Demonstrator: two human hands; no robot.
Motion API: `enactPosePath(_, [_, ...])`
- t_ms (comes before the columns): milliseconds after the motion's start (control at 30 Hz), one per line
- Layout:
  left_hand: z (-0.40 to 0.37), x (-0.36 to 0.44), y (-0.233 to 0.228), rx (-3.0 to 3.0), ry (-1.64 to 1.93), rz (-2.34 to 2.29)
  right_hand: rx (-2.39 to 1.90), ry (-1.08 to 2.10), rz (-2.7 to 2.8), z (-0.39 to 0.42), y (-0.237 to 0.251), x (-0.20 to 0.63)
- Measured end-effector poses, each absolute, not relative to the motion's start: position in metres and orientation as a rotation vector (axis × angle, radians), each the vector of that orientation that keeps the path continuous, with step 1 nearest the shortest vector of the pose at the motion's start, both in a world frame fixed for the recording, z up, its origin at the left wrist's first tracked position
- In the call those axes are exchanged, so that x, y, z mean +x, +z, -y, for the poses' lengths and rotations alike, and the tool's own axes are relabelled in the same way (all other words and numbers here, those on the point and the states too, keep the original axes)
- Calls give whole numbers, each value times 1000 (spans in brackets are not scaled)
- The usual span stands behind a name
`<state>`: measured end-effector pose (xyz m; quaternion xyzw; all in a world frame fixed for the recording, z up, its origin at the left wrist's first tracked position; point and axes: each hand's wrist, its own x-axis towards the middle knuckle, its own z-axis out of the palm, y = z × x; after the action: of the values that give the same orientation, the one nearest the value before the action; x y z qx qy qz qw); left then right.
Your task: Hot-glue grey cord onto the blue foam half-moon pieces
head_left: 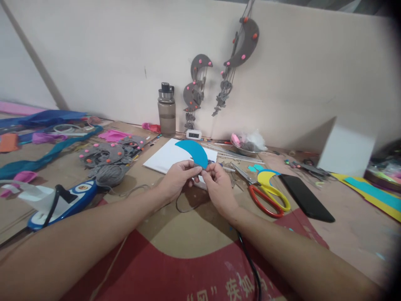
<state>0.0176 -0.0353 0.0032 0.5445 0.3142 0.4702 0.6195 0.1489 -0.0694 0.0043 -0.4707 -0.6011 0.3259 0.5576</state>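
Note:
A blue felt-like crescent (194,153) is raised over a white board (163,156), its lower tip pinched between my two hands. My left hand (181,179) has thumb and fingers closed at that tip from the left. From the right, my right hand (219,188) closes on the same tip, the fingertips of both hands almost meeting. A thin grey cord (184,210) loops below them; whether it is joined to the crescent is hidden by the fingers. Scissors with red and yellow handles (266,200) lie to the right of my right hand, near a yellow crescent (266,176).
A black phone (307,198) lies at right. At left are a blue-and-white power strip (75,198), a grey yarn ball (109,173) and felt scraps. A bottle (167,110) and small clock (194,134) stand behind. Grey crescent hangings (247,42) hang on the wall.

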Motion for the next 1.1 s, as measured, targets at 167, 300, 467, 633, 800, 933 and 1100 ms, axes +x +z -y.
enactPosePath(167, [35, 18, 2, 1254, 1086, -705, -1131, 753, 1426, 70, 5, 149])
enactPosePath(300, [35, 17, 3, 1253, 1084, -691, -1142, 738, 1428, 71, 6, 149])
enactPosePath(467, [35, 17, 4, 1252, 1068, -710, -1146, 730, 1429, 72, 8, 148])
enactPosePath(633, [36, 18, 4, 1247, 1087, -726, -1121, 756, 1422, 70, 5, 149])
enactPosePath(800, [37, 18, 5, 1246, 1094, -714, -1129, 750, 1432, 70, 5, 149])
enactPosePath(933, [36, 17, 4, 1247, 1085, -703, -1151, 743, 1434, 71, 7, 149])
enactPosePath(1100, [36, 18, 4, 1244, 1090, -724, -1142, 730, 1439, 71, 7, 148])
